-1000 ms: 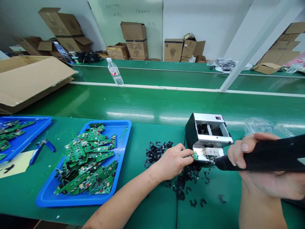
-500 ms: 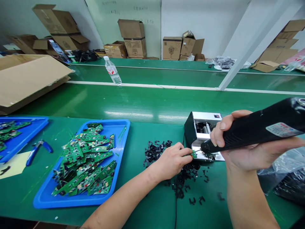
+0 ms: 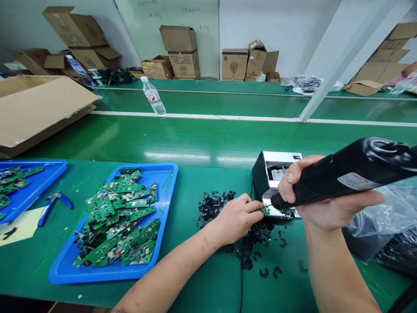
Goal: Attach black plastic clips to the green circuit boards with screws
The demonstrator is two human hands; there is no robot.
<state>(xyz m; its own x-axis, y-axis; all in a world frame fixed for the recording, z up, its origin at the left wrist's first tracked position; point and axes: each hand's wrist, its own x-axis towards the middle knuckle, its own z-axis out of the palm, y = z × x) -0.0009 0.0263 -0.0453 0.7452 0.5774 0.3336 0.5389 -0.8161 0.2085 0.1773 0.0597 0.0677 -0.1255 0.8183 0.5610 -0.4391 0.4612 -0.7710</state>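
Green fibreglass is what your left hand (image 3: 236,219) has pinched at its fingertips: a small circuit board (image 3: 266,210), held by its edges against the front ledge of the small metal machine (image 3: 273,182). Your right hand (image 3: 321,198) is wrapped fully round the black electric screwdriver (image 3: 342,176), whose tip comes down just at that board. The board looks light, thin and stiff, and probably brittle at the corners, with soldered parts that would not like pressure; the bare edges, where you have it now, seem the safest place to grip. The screwdriver looks much the heavier thing, and its smooth barrel likely calls for the whole-fist grip you have on it.

Loose black plastic clips (image 3: 247,234) lie scattered on the green mat around and under your left hand, tiny and easy to knock about. Further left sits a blue tray (image 3: 163,217) heaped with more boards, then blue-handled pliers (image 3: 54,204) and a second blue tray (image 3: 42,182) at the left edge. At the near right lies a clear plastic bag (image 3: 387,226). Far off on the conveyor stands a water bottle (image 3: 152,96), with cardboard boxes (image 3: 182,50) along the wall.
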